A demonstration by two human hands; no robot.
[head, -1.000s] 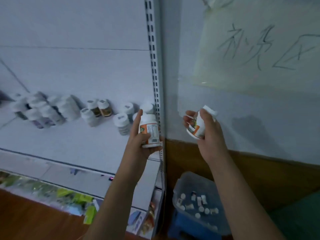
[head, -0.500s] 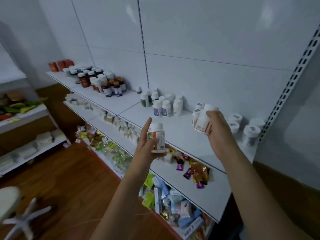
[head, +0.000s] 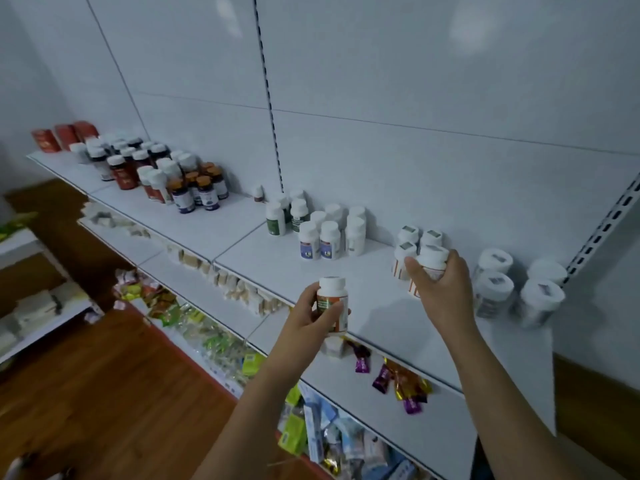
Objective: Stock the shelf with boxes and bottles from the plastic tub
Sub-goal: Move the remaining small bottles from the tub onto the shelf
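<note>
Left hand: your left hand (head: 313, 311) was wrapped around a white-capped bottle (head: 332, 303) with an orange and green label, fingers behind it, thumb across the front.
Left bottle axis: long axis close to vertical, cap up, label facing you; you held it in the air just in front of the top shelf (head: 374, 306) edge, not resting on it.
Right hand: your right hand (head: 441, 289) was closed over a second white bottle (head: 431, 263), gripped from the right side with fingers curled round the body.
Right bottle axis: upright, cap up and leaning slightly away from you; whether its base touched the shelf could not be told, your hand hid it.
Neighbours: it sat just beside a cluster of matching orange-labelled bottles (head: 408, 242) to its left and rear.
Right of hand: four larger white jars (head: 493, 289) stood near the slotted upright (head: 602, 230).
Lower shelf: purple and gold sachets (head: 398, 382) lay loose below.
</note>
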